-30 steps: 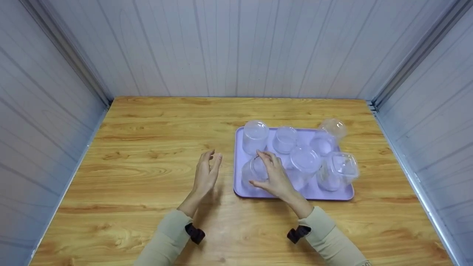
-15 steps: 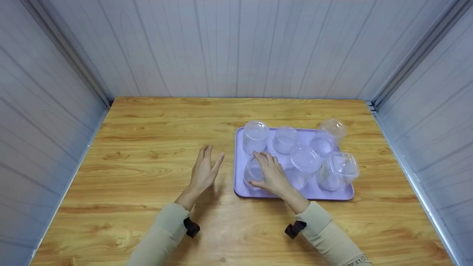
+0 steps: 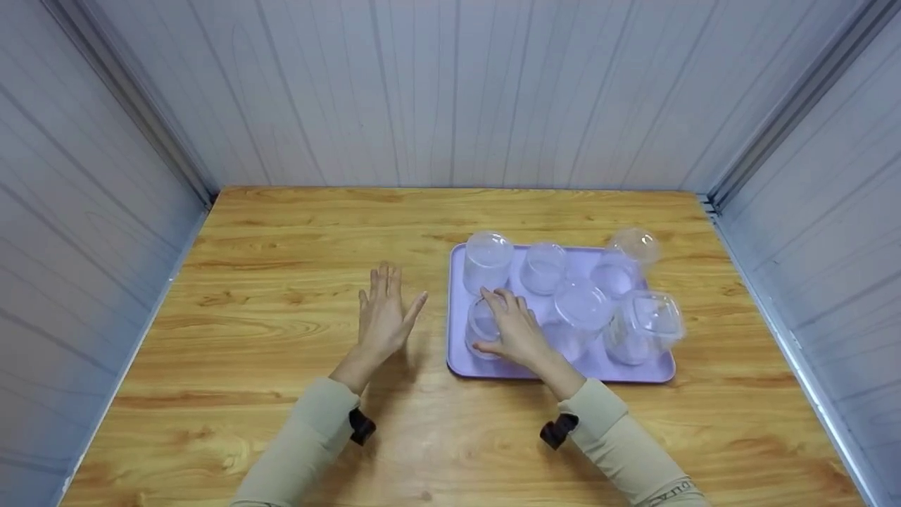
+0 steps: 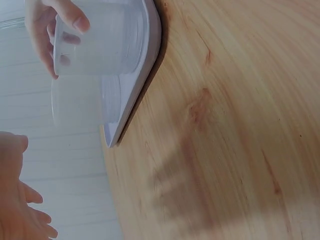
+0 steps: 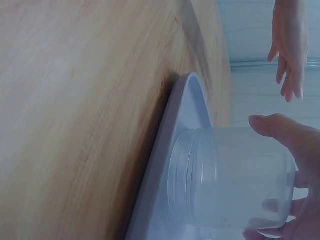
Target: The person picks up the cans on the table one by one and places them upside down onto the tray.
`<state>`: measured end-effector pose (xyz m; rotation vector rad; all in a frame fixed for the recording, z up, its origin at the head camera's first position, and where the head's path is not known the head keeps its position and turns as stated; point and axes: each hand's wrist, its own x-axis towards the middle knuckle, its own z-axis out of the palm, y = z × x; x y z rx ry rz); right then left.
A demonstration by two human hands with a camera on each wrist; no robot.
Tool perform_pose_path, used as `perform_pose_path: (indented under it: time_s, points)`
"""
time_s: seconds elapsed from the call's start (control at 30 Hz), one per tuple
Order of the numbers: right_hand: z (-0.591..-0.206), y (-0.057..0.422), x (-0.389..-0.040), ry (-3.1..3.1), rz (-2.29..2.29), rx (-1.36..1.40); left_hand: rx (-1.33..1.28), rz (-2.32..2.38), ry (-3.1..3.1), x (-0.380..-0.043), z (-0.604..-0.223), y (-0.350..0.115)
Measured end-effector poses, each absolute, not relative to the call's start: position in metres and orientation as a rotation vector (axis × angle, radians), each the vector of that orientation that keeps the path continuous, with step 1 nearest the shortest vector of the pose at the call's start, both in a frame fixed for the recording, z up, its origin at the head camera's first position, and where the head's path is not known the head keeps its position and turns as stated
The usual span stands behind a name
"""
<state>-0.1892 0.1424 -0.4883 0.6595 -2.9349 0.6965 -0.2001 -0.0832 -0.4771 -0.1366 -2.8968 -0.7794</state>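
My right hand (image 3: 519,334) grips a clear plastic jar (image 3: 481,325) at the front left of the purple tray (image 3: 455,313). In the right wrist view, thumb and fingers go round the upper part of this jar (image 5: 235,175), and its ringed end is down at the tray. My left hand (image 3: 382,320) is over the wooden table to the left of the tray, fingers straight, thumb spread, touching no container. In the left wrist view, the right hand (image 4: 47,22) shows around the jar (image 4: 97,42).
Several other clear containers are on the tray: a tall round one (image 3: 487,262), a shorter one (image 3: 543,269), a round one (image 3: 583,308) and a square-topped one (image 3: 651,318). A dome-topped container (image 3: 635,245) appears beyond the back right edge. Pale panels (image 3: 450,91) enclose the table (image 3: 281,246).
The left hand has turned palm-down and spread its fingers, shifting slightly left. The right hand has moved the jar slightly right on the tray. The other containers keep their places.
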Motion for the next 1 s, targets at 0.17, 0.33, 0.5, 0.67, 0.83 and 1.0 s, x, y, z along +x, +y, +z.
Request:
perform_pose_path:
  time_s: [0.17,0.33,0.5,0.67,0.83,1.0]
  points:
    - [-0.491,0.141,-0.191,-2.93,0.676,0.669,-0.14,-0.749,-2.915,-0.2,-0.476,-0.084]
    - [-0.49,0.141,-0.19,-2.931,0.672,0.673,-0.146,-0.711,-2.926,-0.199,-0.475,-0.085]
    - [-0.483,0.141,-0.187,-2.921,0.691,0.695,-0.16,-0.661,-2.94,-0.198,-0.473,-0.087]
    - [-0.464,0.145,-0.182,-2.869,0.668,0.786,-0.172,-0.639,-2.96,-0.199,-0.467,-0.091]
    - [-0.436,0.154,-0.183,-2.788,0.601,0.897,-0.2,-0.609,-2.96,-0.201,-0.455,-0.095]
    - [-0.41,0.167,-0.184,-2.746,0.567,0.937,-0.228,-0.538,-2.975,-0.201,-0.439,-0.099]
